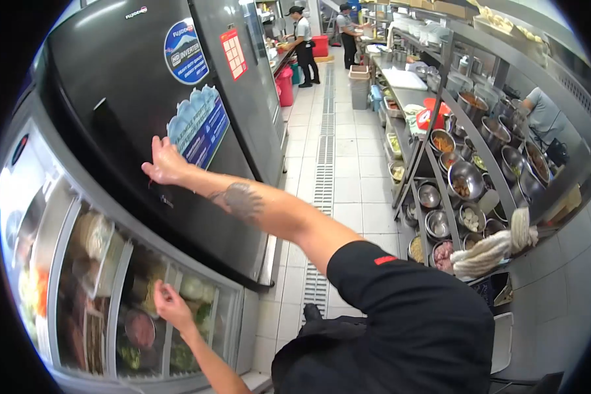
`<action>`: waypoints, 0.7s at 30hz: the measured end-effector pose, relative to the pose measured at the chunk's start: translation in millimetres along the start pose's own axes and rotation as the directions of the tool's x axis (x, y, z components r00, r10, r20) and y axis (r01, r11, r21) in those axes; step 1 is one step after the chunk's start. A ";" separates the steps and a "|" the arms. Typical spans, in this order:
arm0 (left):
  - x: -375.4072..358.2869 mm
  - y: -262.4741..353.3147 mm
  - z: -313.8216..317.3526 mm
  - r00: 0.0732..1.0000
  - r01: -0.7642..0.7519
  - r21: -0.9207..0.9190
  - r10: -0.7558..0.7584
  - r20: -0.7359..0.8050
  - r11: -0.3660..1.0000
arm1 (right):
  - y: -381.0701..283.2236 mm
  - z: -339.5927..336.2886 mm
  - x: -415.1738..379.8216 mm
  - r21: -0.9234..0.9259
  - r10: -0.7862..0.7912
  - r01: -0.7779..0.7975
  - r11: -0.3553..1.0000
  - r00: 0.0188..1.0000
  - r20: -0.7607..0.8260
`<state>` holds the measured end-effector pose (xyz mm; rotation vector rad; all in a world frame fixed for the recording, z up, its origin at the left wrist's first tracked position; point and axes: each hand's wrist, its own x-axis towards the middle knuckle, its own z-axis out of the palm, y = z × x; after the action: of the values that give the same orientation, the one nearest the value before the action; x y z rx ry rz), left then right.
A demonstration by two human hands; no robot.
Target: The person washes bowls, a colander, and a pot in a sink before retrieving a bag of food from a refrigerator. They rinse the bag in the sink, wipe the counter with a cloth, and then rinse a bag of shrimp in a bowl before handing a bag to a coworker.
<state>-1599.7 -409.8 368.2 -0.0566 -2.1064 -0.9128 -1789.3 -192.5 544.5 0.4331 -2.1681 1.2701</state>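
My right hand point(165, 161) is raised at the end of an outstretched, tattooed forearm, in front of the dark refrigerator point(134, 85). Its fingers are spread, with nothing visible in them, and it overlaps the edge of a blue sticker point(207, 131) on the door. A small lock point(167, 201) shows just below that hand. Lower down, my left hand point(171, 306) is in front of a glass-fronted chiller point(121, 289), its fingers loosely curled and partly apart, holding nothing that shows. Vegetables and packed food are visible behind the glass.
A tiled aisle with a drain grate point(324, 177) runs ahead. Steel shelving point(433, 138) with several food bowls lines the right, a white cloth point(486, 253) hanging near me. Two people point(303, 43) work far back; another person's sleeve point(545, 108) shows behind the shelving. A grey bin point(359, 88) stands along the aisle.
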 end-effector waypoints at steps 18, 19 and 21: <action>272.3 -72.8 145.5 0.999 -0.004 0.608 0.030 -0.031 0.794 | 56.8 82.1 70.4 0.451 -0.284 0.233 0.861 0.958 0.046; 280.5 -100.7 148.9 0.996 -0.078 0.702 0.087 0.023 0.708 | 56.6 88.3 71.1 0.512 -0.266 0.230 0.828 0.964 -0.003; 287.9 -104.8 149.8 0.999 -0.040 0.760 0.004 0.050 0.648 | 51.9 92.2 73.4 0.450 -0.134 0.081 0.889 0.987 0.088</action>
<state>-1925.9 -468.0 448.7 0.3429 -2.3625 0.0695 -1904.0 -246.0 520.7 0.8199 -1.8982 1.7175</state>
